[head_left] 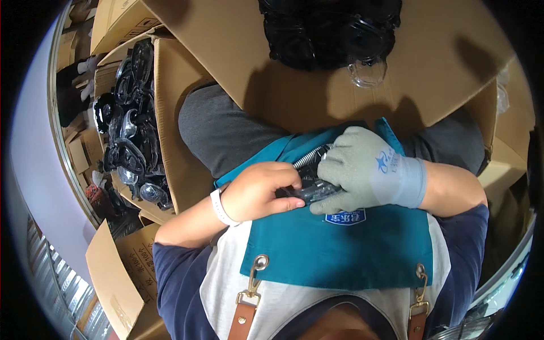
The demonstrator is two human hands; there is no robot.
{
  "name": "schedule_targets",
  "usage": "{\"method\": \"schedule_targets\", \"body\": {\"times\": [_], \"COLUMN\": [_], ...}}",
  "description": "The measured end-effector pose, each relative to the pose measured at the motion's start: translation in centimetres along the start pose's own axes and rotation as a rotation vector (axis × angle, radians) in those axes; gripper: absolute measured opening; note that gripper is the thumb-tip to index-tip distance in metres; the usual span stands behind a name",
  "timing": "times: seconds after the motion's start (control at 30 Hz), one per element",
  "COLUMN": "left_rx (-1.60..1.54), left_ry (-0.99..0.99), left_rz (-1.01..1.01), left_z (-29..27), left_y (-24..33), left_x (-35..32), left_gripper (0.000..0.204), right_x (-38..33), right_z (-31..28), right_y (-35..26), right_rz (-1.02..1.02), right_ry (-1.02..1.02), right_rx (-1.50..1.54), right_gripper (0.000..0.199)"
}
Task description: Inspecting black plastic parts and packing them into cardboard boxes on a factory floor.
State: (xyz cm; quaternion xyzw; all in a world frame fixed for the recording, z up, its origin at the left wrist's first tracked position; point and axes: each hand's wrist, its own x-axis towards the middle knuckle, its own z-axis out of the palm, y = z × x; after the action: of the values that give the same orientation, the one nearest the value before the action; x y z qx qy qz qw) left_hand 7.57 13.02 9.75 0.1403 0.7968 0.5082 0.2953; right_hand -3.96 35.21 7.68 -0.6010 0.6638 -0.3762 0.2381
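A black, glossy plastic part [309, 191] lies in my lap against the teal apron [340, 249], mostly covered by my hands. Along its upper edge runs a silver ribbed strip [306, 158]. My bare left hand [258, 190], with a white band at the wrist, grips the part's left side, fingers curled and thumb along its near edge. From the right, my right hand [362, 167], in a grey work glove, closes over the other side of it. The part's exact kind is hidden by the fingers.
In front of me stands an open cardboard box [317, 99] with black plastic parts [334, 34] and a clear piece [367, 73]. Another carton at left is filled with black-and-clear parts [133, 124]. An open carton [116, 277] sits at lower left, and more cardboard [510, 153] at right.
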Motion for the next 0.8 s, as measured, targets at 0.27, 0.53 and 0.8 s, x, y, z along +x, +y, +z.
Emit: {"method": "schedule_targets", "body": {"times": [0.27,0.53,0.8], "left_rx": [0.151,0.221,0.431], "left_ry": [0.165,0.144,0.281], "left_rz": [-0.039,-0.029,0.329], "left_z": [1.9,0.9,-0.8], "left_y": [0.6,1.1,0.7], "left_x": [-1.8,-1.0,2.3], "left_gripper": [0.022,0.022,0.037], "right_x": [0.6,0.2,1.1], "right_z": [0.6,0.4,-3.9], "right_y": [-0.7,-1.0,1.0], "right_rz": [0.089,0.085,-0.081], "right_ry": [-0.126,-0.088,0.247], "right_rx": [-0.061,-0.085,0.060], "right_gripper": [0.049,0.043,0.073]}}
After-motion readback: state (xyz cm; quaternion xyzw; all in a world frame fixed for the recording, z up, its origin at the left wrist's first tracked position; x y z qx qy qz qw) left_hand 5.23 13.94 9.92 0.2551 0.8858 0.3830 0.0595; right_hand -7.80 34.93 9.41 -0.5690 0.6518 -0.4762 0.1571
